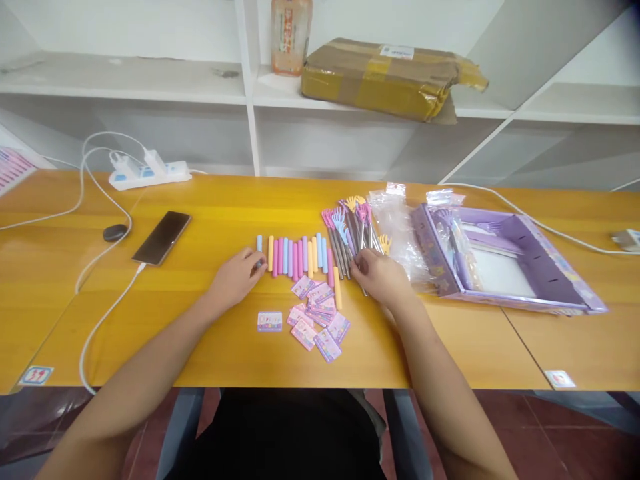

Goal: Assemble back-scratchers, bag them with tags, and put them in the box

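My left hand (235, 279) is closed, its fingertips pinching a light blue tube-shaped handle (259, 243) at the left end of a row. That row of pink, blue, purple and yellow handles (291, 257) lies side by side on the table. My right hand (383, 275) is curled over the metal rods of several hand-shaped back scratchers (341, 223). A rod tip pokes out below its fingers, which partly hide the grip. Small printed cards (320, 307) lie loosely piled below the handles, with a single card (269, 321) apart at their left.
Clear plastic bags (397, 227) and a purple open box (535, 267) with a bagged back scratcher inside lie to the right. At left are a phone (162, 238) on a cable, a black mouse-like object (115, 232) and a power strip (150, 175). A taped carton (380, 77) sits on the shelf.
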`<state>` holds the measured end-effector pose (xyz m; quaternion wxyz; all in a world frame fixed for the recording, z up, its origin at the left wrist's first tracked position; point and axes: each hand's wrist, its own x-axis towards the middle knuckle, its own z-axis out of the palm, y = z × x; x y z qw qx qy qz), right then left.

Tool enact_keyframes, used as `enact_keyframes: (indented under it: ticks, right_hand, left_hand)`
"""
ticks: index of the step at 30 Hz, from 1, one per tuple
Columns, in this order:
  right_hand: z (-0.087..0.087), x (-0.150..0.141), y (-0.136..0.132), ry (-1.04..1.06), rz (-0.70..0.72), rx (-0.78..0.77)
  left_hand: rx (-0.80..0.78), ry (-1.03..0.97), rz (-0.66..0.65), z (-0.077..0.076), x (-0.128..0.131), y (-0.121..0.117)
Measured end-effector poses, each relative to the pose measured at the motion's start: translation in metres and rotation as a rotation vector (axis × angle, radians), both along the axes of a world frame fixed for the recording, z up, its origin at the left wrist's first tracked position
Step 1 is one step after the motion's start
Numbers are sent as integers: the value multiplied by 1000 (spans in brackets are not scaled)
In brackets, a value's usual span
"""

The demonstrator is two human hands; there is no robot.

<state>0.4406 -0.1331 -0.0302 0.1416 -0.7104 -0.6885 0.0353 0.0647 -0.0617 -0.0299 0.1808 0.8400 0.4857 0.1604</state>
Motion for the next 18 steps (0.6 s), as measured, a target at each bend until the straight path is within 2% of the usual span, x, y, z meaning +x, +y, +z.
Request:
enact_keyframes:
  ticks: [6,11,14,18]
  right_hand:
    - [-1,-7,2,-39,-36,-22]
    - [0,-11,5,10,-101,-35]
    - [2,-8,5,202,-140,-1]
    - [9,-1,3,707,-179,138]
  left_hand:
    - [-17,125,223,3,9,-7]
    - [5,204,311,6,9,-4]
    - [12,232,334,9,3,-2]
    - [2,174,370,12,-4,-3]
